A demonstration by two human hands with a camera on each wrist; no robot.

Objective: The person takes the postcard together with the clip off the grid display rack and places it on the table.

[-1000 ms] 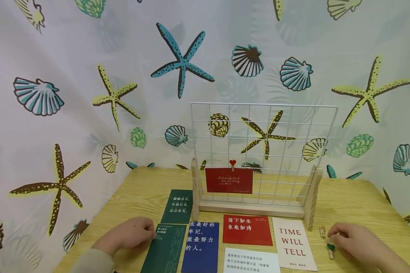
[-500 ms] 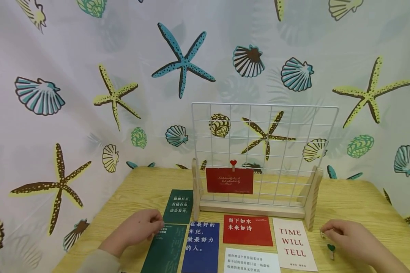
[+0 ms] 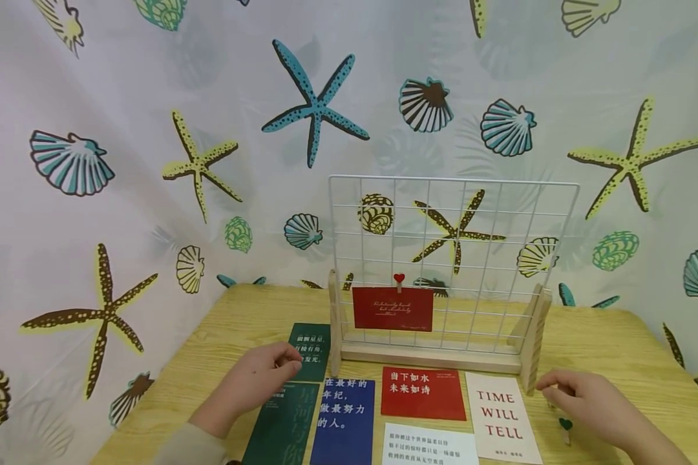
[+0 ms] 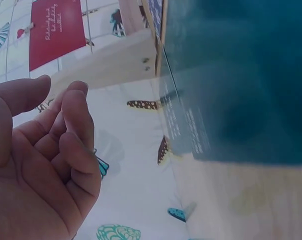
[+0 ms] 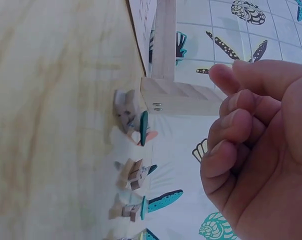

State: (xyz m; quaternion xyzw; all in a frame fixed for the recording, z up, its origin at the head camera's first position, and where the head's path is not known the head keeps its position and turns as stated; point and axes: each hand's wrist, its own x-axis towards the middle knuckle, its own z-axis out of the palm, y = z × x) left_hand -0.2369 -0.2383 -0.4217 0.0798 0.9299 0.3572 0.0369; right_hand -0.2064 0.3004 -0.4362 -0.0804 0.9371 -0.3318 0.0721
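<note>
My left hand (image 3: 258,381) hovers over the dark green cards at the left, its fingers loosely bent and holding nothing. Below it lies a green card (image 3: 285,420); a second green card (image 3: 313,355) is partly covered by the fingertips. At the right, my right hand (image 3: 587,403) hovers above small wooden clothespins, fingers loosely curled with nothing between them. One clothespin with a green heart (image 3: 565,429) shows beside the hand. In the right wrist view, several such clothespins stand in a row, the nearest clothespin (image 5: 127,112) being close to the stand's foot.
A white wire grid (image 3: 454,258) stands in a wooden base (image 3: 430,356). A red card (image 3: 392,309) hangs on it from a red-heart clothespin (image 3: 399,281). On the table lie a blue card (image 3: 343,426), another red card (image 3: 423,394), a white card (image 3: 429,445) and a cream card (image 3: 503,416).
My left hand has moved right and away from me, from beside the green cards to over them. My right hand has shifted slightly left and forward, towards the stand's right foot.
</note>
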